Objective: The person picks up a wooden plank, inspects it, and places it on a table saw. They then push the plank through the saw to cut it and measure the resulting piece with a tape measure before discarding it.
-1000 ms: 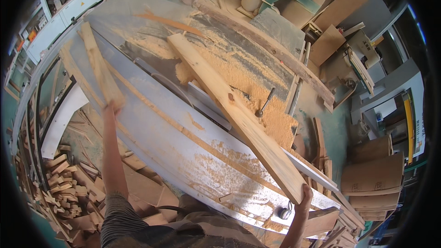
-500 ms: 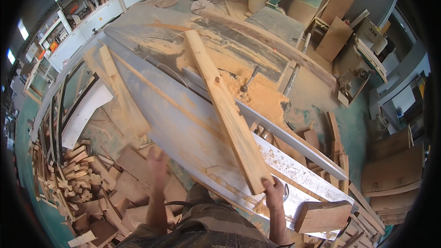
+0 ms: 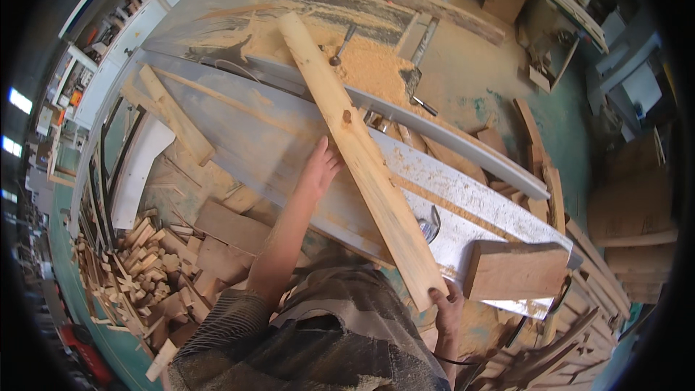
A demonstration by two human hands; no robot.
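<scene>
A long pale wooden plank [image 3: 349, 124] with a dark knot lies diagonally across the grey metal machine table [image 3: 246, 119]. My right hand [image 3: 447, 305] is closed on its near end, thumb on top and the other fingers partly hidden. By the plank's left edge, around mid-length, my left hand [image 3: 321, 168] is open with fingers stretched toward the wood; whether they touch it I cannot tell. A thick reddish wood block [image 3: 517, 270] rests on the table's near right end. Between plank and block sits a small shiny metal object [image 3: 429, 226], perhaps a tape measure.
A long metal fence [image 3: 449, 136] runs along the table's far side, with a ball-ended lever [image 3: 343, 45] and sawdust [image 3: 373, 65] beyond. A shorter board [image 3: 174, 117] lies at the left. Offcuts [image 3: 148, 264] are heaped at lower left; more wood strips lie at lower right.
My left hand has moved forward and right, from over the offcuts to the plank's edge. My right hand still holds the near end. The whole view has shifted.
</scene>
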